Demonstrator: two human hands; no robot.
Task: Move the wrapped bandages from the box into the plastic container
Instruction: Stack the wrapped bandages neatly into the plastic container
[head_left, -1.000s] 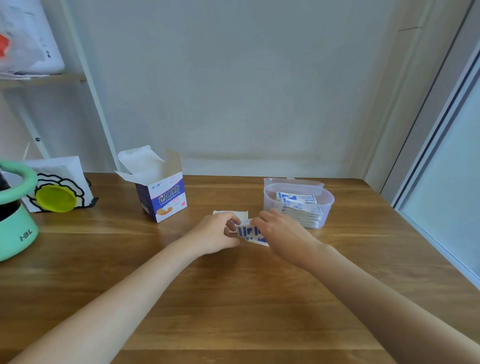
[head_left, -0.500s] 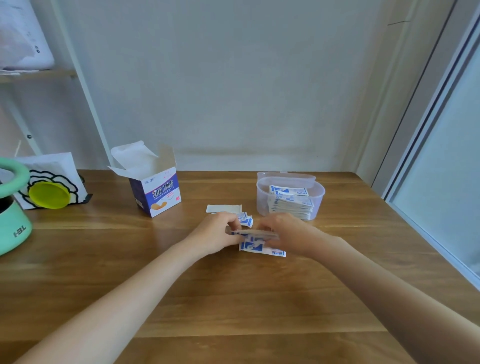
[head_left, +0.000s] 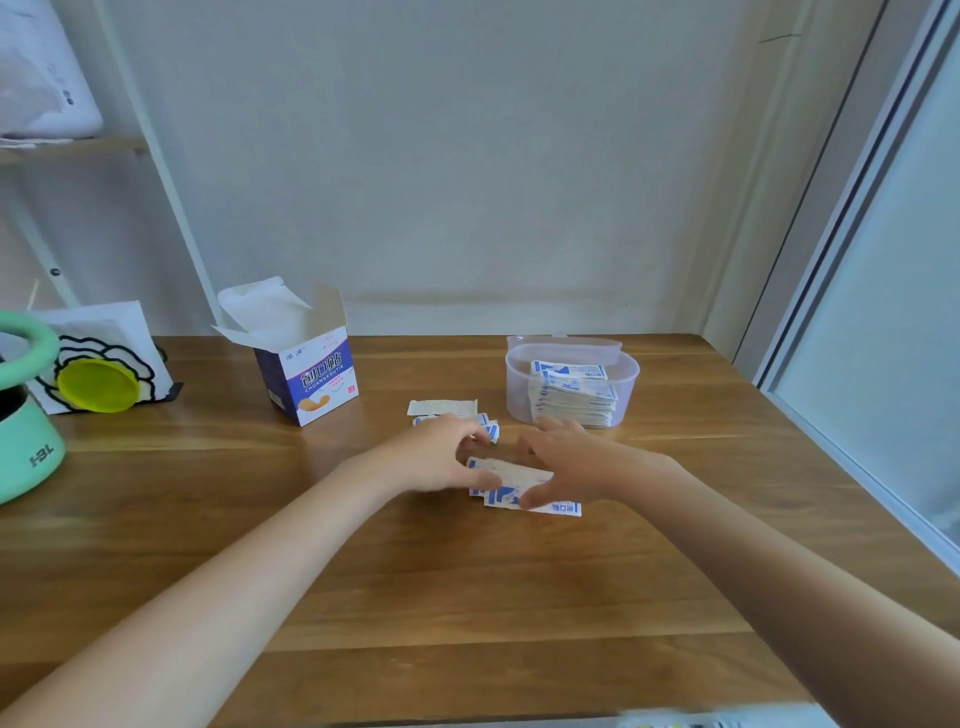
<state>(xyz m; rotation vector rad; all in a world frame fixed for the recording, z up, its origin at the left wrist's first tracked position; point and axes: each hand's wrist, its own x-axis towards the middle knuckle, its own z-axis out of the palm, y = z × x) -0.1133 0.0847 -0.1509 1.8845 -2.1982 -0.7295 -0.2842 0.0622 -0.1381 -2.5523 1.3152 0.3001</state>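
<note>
A small pile of blue-and-white wrapped bandages (head_left: 511, 475) lies on the wooden table (head_left: 467, 597) between my hands. My left hand (head_left: 431, 460) pinches the pile's left end with curled fingers and thumb. On the right end, my right hand (head_left: 569, 462) grips with its thumb at the near edge and its fingers over the far edge. More loose bandages (head_left: 491, 428) and a face-down one (head_left: 441, 407) lie just behind. The open blue-and-white box (head_left: 311, 376) stands at the back left. The clear plastic container (head_left: 517, 387), back right, holds a stack of bandages (head_left: 571, 397).
A mint-green pot (head_left: 26, 441) and a white card with a yellow-green lid (head_left: 96, 384) sit at the far left. A shelf frame (head_left: 156, 156) stands behind them. The table's right edge (head_left: 857, 493) runs along a glass door.
Both hands have drawn a little toward me and gathered the bandages into a pile between them. More bandages now lie spread under the right thumb.
</note>
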